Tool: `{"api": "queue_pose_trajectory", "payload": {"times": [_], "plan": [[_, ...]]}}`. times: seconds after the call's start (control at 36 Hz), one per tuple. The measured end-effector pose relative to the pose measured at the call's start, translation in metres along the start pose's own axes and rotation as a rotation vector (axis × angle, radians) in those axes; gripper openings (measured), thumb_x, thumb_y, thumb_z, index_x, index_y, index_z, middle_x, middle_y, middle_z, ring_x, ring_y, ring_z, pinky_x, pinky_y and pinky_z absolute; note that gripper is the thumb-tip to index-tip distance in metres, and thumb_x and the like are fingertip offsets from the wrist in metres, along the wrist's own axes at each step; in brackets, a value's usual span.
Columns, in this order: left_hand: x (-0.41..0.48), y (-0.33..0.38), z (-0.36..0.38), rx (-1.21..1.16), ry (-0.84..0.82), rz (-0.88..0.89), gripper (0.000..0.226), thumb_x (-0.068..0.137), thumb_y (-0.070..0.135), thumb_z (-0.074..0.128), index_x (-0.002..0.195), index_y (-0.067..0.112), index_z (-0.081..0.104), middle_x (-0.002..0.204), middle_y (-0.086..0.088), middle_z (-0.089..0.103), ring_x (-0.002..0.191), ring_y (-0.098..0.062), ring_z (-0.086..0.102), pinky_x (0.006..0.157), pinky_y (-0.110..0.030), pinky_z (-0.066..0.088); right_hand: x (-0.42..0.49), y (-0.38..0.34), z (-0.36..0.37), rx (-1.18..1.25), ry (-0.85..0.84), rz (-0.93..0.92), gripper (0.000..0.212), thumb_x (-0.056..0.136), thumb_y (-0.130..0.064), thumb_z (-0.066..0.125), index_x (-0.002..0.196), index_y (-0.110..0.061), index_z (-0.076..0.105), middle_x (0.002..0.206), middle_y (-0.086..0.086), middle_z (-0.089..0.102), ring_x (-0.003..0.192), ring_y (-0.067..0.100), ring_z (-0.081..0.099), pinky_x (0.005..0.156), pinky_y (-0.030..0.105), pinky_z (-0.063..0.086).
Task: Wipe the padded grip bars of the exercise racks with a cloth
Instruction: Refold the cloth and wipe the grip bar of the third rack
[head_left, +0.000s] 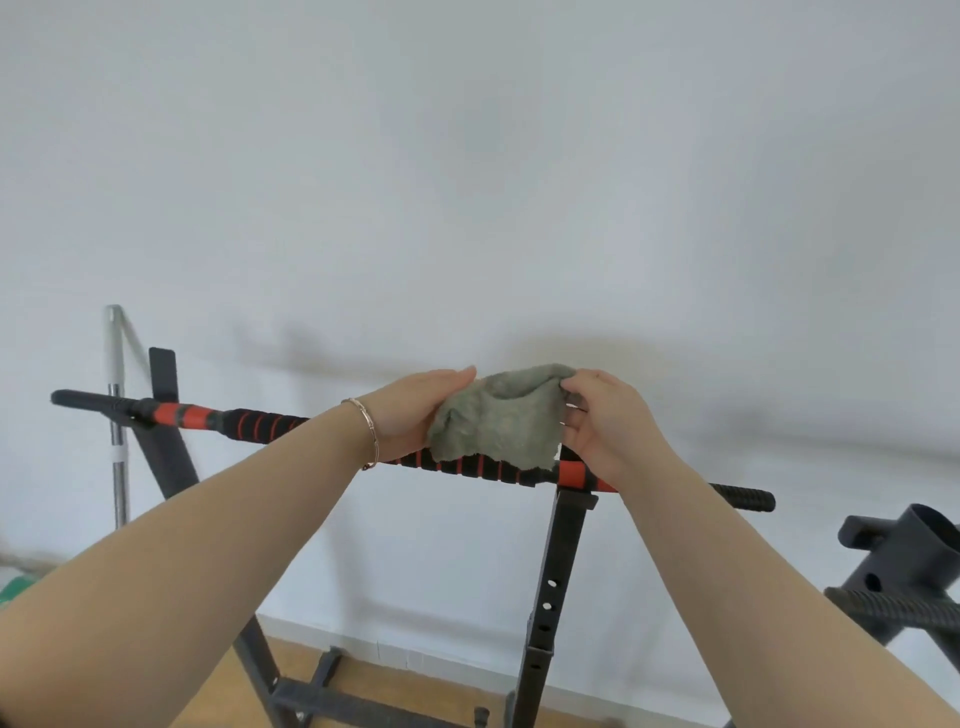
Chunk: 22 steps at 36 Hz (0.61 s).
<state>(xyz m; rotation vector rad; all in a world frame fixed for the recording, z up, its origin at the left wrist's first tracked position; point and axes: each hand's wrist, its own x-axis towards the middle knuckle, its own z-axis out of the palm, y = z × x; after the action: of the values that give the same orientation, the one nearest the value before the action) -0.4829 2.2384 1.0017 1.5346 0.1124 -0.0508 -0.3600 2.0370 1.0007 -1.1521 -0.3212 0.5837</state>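
A grey-green cloth (498, 418) is held up just above the padded grip bar (249, 420), a black bar with red stripes and red sleeves that runs across the rack from left to right. My left hand (410, 410) holds the cloth's left side, its fingers hidden under the fabric. My right hand (597, 421) pinches the cloth's upper right edge with fingers and thumb. The cloth's lower edge hangs over the striped padding near the right red sleeve (576, 475).
The rack's black upright (550, 597) with adjustment holes stands below the bar. A second black rack part (904, 566) with a ribbed grip sits at the right edge. A silver pole (117, 415) leans on the white wall at left. The floor is wooden.
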Motion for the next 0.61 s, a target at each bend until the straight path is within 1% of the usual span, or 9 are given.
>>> {"api": "queue_pose_trajectory", "payload": {"times": [0.06,0.17,0.22,0.31,0.36,0.39,0.47,0.56,0.61], "plan": [[-0.003,0.001,-0.005,0.06,0.117,-0.019,0.045,0.105,0.044,0.037,0.119,0.013,0.067,0.116,-0.008,0.071,0.101,-0.019,0.068,0.079,-0.028,0.053,0.001,0.0,0.001,-0.031,0.005,-0.019,0.021,0.095,-0.001,0.051,0.111,0.003,0.064,0.099,0.018,0.07,0.082,0.028,0.07,0.066,0.038,0.058],[-0.005,-0.006,-0.018,0.258,0.259,-0.029,0.023,0.101,0.024,0.053,0.113,0.016,0.071,0.108,-0.011,0.073,0.098,-0.027,0.07,0.092,-0.041,0.056,0.003,-0.003,0.005,-0.12,0.035,-0.06,0.024,0.093,0.0,0.05,0.109,0.002,0.068,0.098,0.018,0.072,0.08,0.029,0.071,0.064,0.037,0.057],[-0.008,-0.009,-0.023,0.36,0.242,-0.048,0.02,0.096,0.021,0.061,0.114,0.019,0.069,0.101,-0.007,0.075,0.092,-0.023,0.073,0.089,-0.038,0.058,0.004,-0.004,0.01,-0.198,0.067,-0.074,0.022,0.092,-0.002,0.051,0.103,-0.002,0.071,0.095,0.017,0.073,0.078,0.029,0.071,0.064,0.037,0.056],[-0.008,-0.009,-0.035,0.476,0.233,-0.081,0.031,0.085,0.028,0.074,0.115,0.029,0.066,0.095,0.006,0.076,0.089,-0.015,0.073,0.083,-0.031,0.059,0.008,-0.003,0.022,-0.244,0.109,-0.088,0.022,0.09,-0.001,0.051,0.097,-0.005,0.071,0.091,0.015,0.072,0.075,0.028,0.07,0.065,0.037,0.058],[-0.009,-0.006,-0.044,0.586,0.218,-0.107,0.03,0.08,0.036,0.078,0.108,0.038,0.068,0.09,0.011,0.075,0.082,-0.013,0.072,0.073,-0.027,0.058,0.01,-0.002,0.029,-0.28,0.108,-0.083,0.023,0.089,0.0,0.05,0.098,-0.006,0.071,0.088,0.014,0.073,0.073,0.027,0.07,0.065,0.037,0.058],[-0.01,-0.005,-0.048,0.659,0.194,-0.121,0.027,0.077,0.04,0.078,0.103,0.039,0.071,0.088,0.01,0.075,0.08,-0.016,0.071,0.073,-0.031,0.059,0.011,-0.001,0.033,-0.296,0.1,-0.076,0.025,0.088,0.001,0.05,0.099,-0.007,0.071,0.086,0.012,0.073,0.073,0.025,0.071,0.064,0.036,0.058],[-0.014,-0.001,-0.06,0.725,0.109,-0.163,0.029,0.069,0.047,0.079,0.087,0.025,0.075,0.09,-0.003,0.077,0.088,-0.028,0.073,0.087,-0.045,0.059,0.012,0.003,0.045,-0.33,0.068,-0.06,0.031,0.086,0.005,0.048,0.097,-0.009,0.073,0.084,0.009,0.074,0.073,0.02,0.072,0.062,0.033,0.058],[-0.016,0.001,-0.07,0.749,0.068,-0.103,0.033,0.068,0.049,0.078,0.089,0.023,0.074,0.096,-0.004,0.075,0.095,-0.024,0.071,0.088,-0.039,0.055,0.012,0.009,0.058,-0.31,0.075,-0.053,0.035,0.084,0.008,0.046,0.096,-0.006,0.075,0.087,0.012,0.074,0.078,0.024,0.072,0.071,0.038,0.061],[-0.018,0.001,-0.077,0.729,0.029,-0.05,0.037,0.072,0.049,0.076,0.099,0.024,0.071,0.105,-0.001,0.073,0.106,-0.023,0.066,0.095,-0.039,0.05,0.011,0.012,0.064,-0.285,0.106,-0.04,0.033,0.083,0.008,0.045,0.096,-0.002,0.074,0.089,0.015,0.073,0.078,0.027,0.072,0.069,0.039,0.06]]}}
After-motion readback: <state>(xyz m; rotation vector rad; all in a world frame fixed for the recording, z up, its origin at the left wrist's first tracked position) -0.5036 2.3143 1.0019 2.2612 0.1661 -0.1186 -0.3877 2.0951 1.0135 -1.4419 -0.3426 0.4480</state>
